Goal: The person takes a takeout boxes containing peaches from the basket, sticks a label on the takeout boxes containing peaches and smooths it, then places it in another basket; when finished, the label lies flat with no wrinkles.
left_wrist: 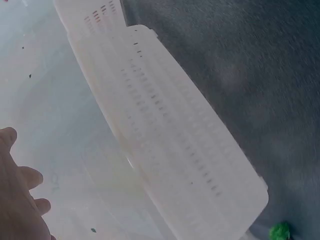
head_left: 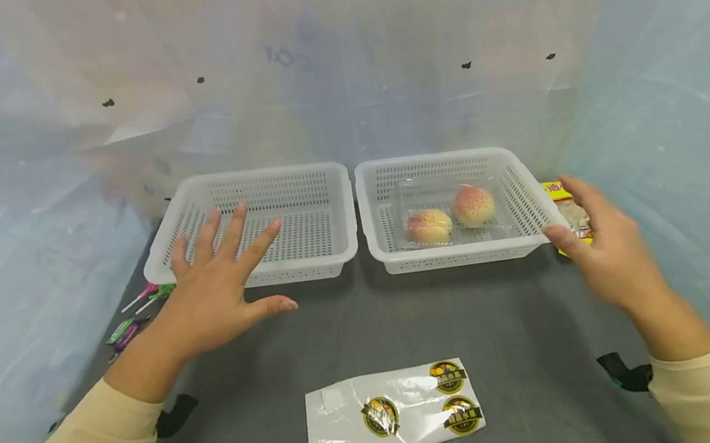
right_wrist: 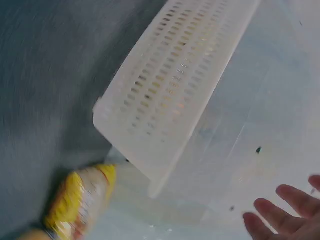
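Yellow snack packet [head_left: 570,210] lies on the dark grey table [head_left: 519,319] just beside the right wall of the right basket [head_left: 462,255], and the right hand [head_left: 601,251] reaches over it with thumb and fingers loosely curved; whether they have closed on the packet cannot be told from the head view. The left hand [head_left: 221,286] hovers with its fingers spread and straight over the near rim of the left basket [head_left: 306,259], holding nothing.

The table is covered in dark grey cloth and is walled on three sides by pale, translucent plastic sheeting [head_left: 16,186] marked with small dark spots. Two white perforated baskets stand side by side at the back, nearly touching. The right one holds two peaches [head_left: 450,216] in a clear tray. A white plastic bag [head_left: 392,413] with three round stickers lies flat near the front edge. Wrapped lollipops [head_left: 140,316] lie at the left, beside the left basket.

The right wrist view, blurred, shows the packet [right_wrist: 82,200] from below the basket corner [right_wrist: 165,100], with only the fingertips [right_wrist: 287,220] in frame, apart from the packet. The left wrist view shows the left basket's outer wall [left_wrist: 175,145] against the sheeting and a speck of green wrapper [left_wrist: 280,231].
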Available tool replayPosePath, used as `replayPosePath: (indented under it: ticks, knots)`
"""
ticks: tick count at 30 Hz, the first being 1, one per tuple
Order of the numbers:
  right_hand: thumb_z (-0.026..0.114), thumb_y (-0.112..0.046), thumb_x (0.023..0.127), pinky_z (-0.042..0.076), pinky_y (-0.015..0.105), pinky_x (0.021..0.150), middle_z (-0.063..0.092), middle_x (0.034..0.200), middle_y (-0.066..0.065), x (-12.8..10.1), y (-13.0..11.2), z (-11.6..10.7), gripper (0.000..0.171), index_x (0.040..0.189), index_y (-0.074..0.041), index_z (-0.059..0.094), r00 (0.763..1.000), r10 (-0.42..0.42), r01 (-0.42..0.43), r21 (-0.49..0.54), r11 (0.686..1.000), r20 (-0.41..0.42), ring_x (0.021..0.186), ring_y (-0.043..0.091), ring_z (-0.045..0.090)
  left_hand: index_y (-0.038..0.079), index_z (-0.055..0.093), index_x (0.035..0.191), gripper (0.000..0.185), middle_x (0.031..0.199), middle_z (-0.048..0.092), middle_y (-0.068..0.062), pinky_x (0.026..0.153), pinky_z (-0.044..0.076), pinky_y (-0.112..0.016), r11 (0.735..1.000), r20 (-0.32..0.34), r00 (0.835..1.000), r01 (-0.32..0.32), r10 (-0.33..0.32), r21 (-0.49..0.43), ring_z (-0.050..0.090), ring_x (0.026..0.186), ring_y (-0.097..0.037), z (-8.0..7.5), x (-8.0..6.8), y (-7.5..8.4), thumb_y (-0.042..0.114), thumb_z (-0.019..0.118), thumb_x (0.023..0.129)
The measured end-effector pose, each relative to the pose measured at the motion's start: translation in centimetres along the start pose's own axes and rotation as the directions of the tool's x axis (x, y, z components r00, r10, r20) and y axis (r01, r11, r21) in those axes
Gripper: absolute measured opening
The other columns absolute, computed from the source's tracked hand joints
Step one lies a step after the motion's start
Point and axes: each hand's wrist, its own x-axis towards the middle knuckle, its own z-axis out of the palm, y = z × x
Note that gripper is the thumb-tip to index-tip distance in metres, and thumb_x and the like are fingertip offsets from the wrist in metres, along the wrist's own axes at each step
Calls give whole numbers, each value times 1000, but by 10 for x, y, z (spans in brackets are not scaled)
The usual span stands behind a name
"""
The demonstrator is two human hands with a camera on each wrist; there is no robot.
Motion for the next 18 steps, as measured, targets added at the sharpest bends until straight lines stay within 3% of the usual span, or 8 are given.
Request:
replayPosePath:
  ticks: [3, 5, 6, 9, 10, 13, 16, 18]
  knots:
    - [52, -31, 114, 48, 29, 103, 47, 160, 17, -3, 7, 4, 59, 168, -13, 37, 988, 112, -83, 253, 964, -105, 136, 35, 52, 37, 13, 176, 106, 181, -11, -5, 116, -7, -80, 999, -27, 1000, -17, 16, -52, -13, 163, -41, 4, 4, 0, 79, 66, 94]
    - [53, -34, 114, 50, 18, 95, 48, 156, 13, -5, 13, 10, 55, 163, -12, 40, 966, 214, -122, 479, 869, -142, 131, 28, 55, 36, 14, 176, 102, 182, -7, -6, 116, -2, -81, 993, -45, 999, -34, 30, -109, -8, 164, -41, 9, 9, -1, 77, 64, 97]
    - [53, -36, 114, 55, 20, 89, 48, 152, 12, -6, 16, 14, 53, 160, -12, 41, 953, 263, -129, 586, 800, -149, 127, 27, 56, 34, 15, 177, 100, 182, -4, -7, 115, 0, -81, 988, -56, 998, -48, 40, -148, -5, 164, -41, 11, 11, -1, 75, 63, 99]
    - [54, -48, 114, 61, 30, 84, 46, 144, 12, -11, 25, 25, 52, 150, -11, 46, 909, 400, -124, 840, 528, -118, 120, 30, 57, 31, 16, 177, 93, 182, 2, -7, 113, 1, -82, 955, -77, 995, -89, 70, -284, 0, 163, -42, 18, 20, -1, 72, 57, 104]
    - [54, -52, 113, 62, 35, 84, 46, 141, 13, -13, 29, 29, 54, 147, -11, 48, 892, 444, -119, 897, 425, -92, 117, 32, 58, 30, 17, 177, 91, 182, 4, -7, 113, 2, -82, 939, -84, 993, -105, 82, -328, 2, 162, -42, 20, 22, 0, 72, 54, 105]
    - [45, -63, 111, 58, 43, 89, 45, 137, 13, -16, 38, 38, 60, 142, -12, 46, 836, 548, -121, 976, 179, 3, 110, 32, 56, 29, 18, 177, 87, 181, 10, -4, 115, 4, -81, 881, -104, 988, -148, 113, -449, 6, 162, -41, 25, 30, 4, 72, 48, 107]
    - [48, -67, 108, 55, 46, 91, 44, 137, 10, -17, 47, 48, 61, 142, -17, 39, 760, 644, -106, 994, -10, 87, 110, 31, 54, 25, 20, 176, 83, 179, 23, -2, 121, 10, -74, 790, -150, 976, -216, 158, -574, 15, 162, -35, 30, 41, 12, 69, 44, 110]
    - [53, -66, 107, 54, 46, 91, 42, 137, 9, -17, 51, 57, 61, 143, -19, 35, 712, 690, -98, 992, -83, 128, 111, 30, 52, 23, 21, 176, 81, 177, 28, -3, 124, 14, -68, 711, -171, 970, -243, 173, -660, 20, 162, -30, 32, 50, 19, 68, 41, 111]
